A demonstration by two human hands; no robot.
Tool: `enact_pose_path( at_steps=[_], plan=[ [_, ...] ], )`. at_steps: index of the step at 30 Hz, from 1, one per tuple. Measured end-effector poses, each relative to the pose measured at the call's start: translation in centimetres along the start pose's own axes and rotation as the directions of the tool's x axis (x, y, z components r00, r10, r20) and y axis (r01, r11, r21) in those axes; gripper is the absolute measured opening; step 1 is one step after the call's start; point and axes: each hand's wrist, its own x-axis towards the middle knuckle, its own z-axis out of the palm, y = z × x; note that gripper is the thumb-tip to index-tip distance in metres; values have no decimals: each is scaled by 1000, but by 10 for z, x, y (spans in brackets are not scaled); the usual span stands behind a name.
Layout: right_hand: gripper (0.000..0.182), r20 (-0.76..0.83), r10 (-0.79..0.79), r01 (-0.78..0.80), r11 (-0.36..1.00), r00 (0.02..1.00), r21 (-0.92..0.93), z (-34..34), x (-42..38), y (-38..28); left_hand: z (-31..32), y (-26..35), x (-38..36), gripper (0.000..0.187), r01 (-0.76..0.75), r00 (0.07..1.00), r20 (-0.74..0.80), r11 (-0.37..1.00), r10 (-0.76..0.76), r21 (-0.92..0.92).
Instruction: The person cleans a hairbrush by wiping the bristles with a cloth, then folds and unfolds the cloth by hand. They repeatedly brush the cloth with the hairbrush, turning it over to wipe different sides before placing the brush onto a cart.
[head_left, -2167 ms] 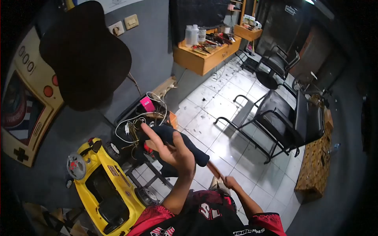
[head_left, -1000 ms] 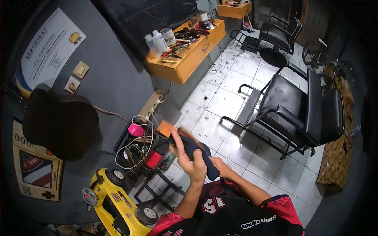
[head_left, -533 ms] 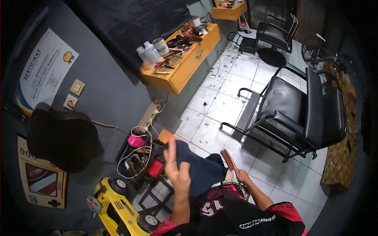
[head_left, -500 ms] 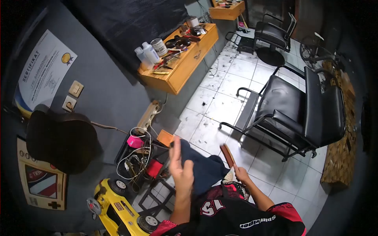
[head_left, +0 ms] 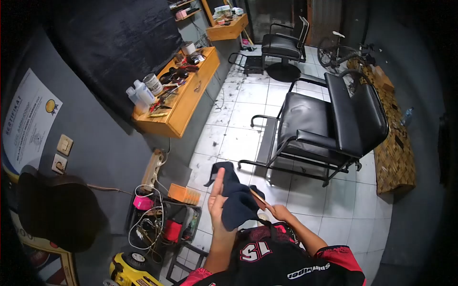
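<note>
My left hand (head_left: 218, 202) is raised at the lower middle, its index finger pointing up, with a dark navy cloth (head_left: 237, 205) gripped in it. The cloth hangs in folds on the right side of that hand. In my right hand (head_left: 280, 213) is the handle of a wooden brush (head_left: 260, 196). The brush points up and left, its head beside the lower right edge of the cloth and partly hidden by it. Whether the two touch cannot be made out.
A black barber chair (head_left: 307, 119) stands ahead on the tiled floor. The wooden wall drawer (head_left: 183, 102) at left carries bottles and tools. Near my left arm are a crate of cables (head_left: 152, 224), an orange box (head_left: 183, 194) and a yellow toy car (head_left: 131, 269). A woven bench (head_left: 396, 162) lies right.
The view has turned, shifting the room left and down. The cloth is higher beside my left hand, and the brush in my right hand is nearer to it and turned more edge-on.
</note>
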Motion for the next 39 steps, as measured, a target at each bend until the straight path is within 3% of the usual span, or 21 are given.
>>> enact_pose_path(
  at_steps=[2, 5, 8, 10, 13, 15, 16, 17, 19, 21, 22, 24, 26, 29, 30, 32, 34, 36, 39],
  plan=[
    [71, 95, 221, -202, 963, 971, -177, 25, -7, 54, 8, 7, 0, 61, -8, 1000, -8, 1000, 8, 11],
    [74, -63, 276, -277, 961, 959, -17, 29, -29, 75, 6, 6, 6, 52, 15, 999, -27, 1000, -16, -20],
    [69, -199, 376, -286, 884, 905, 370, -2, -40, 36, -12, -16, 12, 33, 94, 989, -99, 984, -110, -151],
    [56, -127, 375, -150, 626, 918, 765, -44, -54, -25, -9, -23, 12, 29, 202, 972, -121, 979, -200, 6],
    [46, -113, 95, 94, 189, 989, 977, -74, -63, -79, -16, -36, 13, 24, 348, 934, -119, 935, -338, 75],
    [46, -128, 88, 101, 262, 988, 960, -82, -71, -113, -31, -48, 15, 30, 428, 903, -93, 900, -421, 79],
    [46, -209, -103, 233, 405, 973, 884, -87, -73, -123, -27, -48, 15, 30, 408, 912, -92, 910, -401, 80],
    [45, -195, -186, 264, 511, 963, 818, -87, -72, -129, -20, -46, 14, 29, 387, 921, -92, 919, -380, 80],
    [50, -134, -142, 191, 559, 981, 807, -60, -51, -106, -14, -35, 10, 27, 338, 940, -68, 940, -334, 48],
    [58, -169, -169, 226, 876, 971, 427, -36, -30, -67, -13, -17, 6, 23, 281, 959, -19, 960, -281, -15],
    [62, -182, -188, 222, 956, 965, 191, -23, -22, -43, -3, -7, 0, 21, 214, 969, -124, 977, -213, -2],
    [73, 166, 134, -105, 980, 977, -169, -2, -16, 8, -2, 7, -1, 19, 119, 991, -55, 993, -119, 3],
    [76, 121, 258, -231, 952, 959, -198, 13, -23, 37, -1, 15, -2, 18, 96, 994, -57, 995, -94, 34],
    [75, 44, 265, -264, 964, 963, -35, -1, -28, 30, -10, 14, -5, 17, 183, 983, -58, 970, -176, 158],
    [71, -136, 114, -114, 993, 984, 6, 2, -25, 32, -16, 9, -4, 17, 241, 971, -58, 944, -234, 227],
    [63, -56, 161, -118, 883, 985, 454, -30, -32, -12, -16, 3, -4, 16, 298, 950, -43, 859, -309, 416],
    [54, 16, 91, -68, 612, 996, 788, -62, -41, -55, -25, -20, -2, 10, 208, 970, -3, 821, -243, 531],
    [47, 19, -66, -2, 249, 998, 969, -81, -53, -82, -31, -30, 0, 12, 178, 974, 16, 806, -226, 565],
    [52, -35, -63, 44, 146, 997, 988, -95, -74, -127, -27, -33, 2, 13, 148, 982, 17, 817, -190, 558]
  ],
)
